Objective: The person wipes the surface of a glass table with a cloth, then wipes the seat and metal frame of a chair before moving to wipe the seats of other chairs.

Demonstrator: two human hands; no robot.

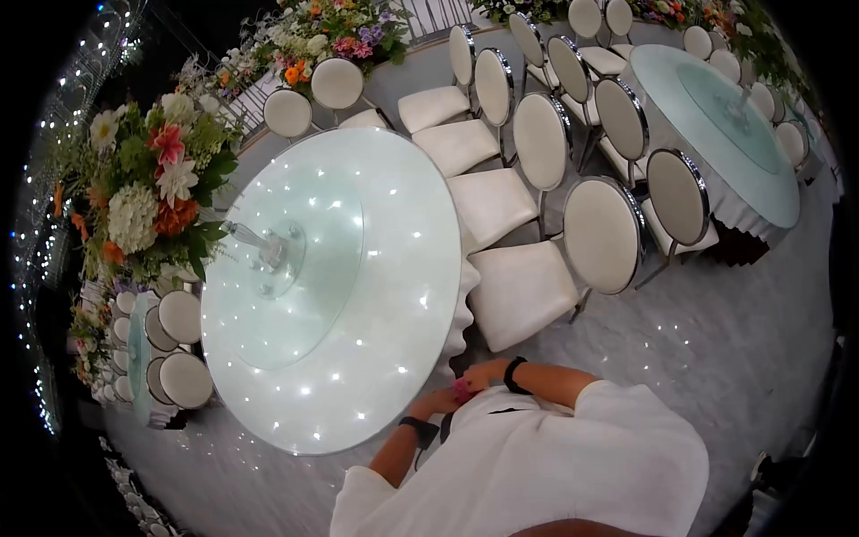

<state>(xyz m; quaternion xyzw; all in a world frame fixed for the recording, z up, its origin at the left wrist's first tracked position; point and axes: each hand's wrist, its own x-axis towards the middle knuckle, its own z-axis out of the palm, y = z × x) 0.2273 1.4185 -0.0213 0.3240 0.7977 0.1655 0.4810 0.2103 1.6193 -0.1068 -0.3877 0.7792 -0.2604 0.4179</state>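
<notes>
Both hands are drawn in close together in front of my waist, beside the edge of the round glass-topped table (407, 358). My left hand (437, 403) is closed at a small bright pink thing (462, 389), whose kind I cannot make out. From the other side, my right hand (483, 374) closes on the same pink thing. Most of the fingertips are hidden or too small to tell apart. A black band (515, 375) circles the right wrist, and a dark band (420, 432) with a cord sits on the left one.
A cream padded chair (523, 291) stands just beyond my hands, with several more in rows behind it. The table carries a glass turntable (331, 309) and a tall flower arrangement (134, 192). Another round table (644, 67) stands at the upper right, above a shiny grey floor (716, 358).
</notes>
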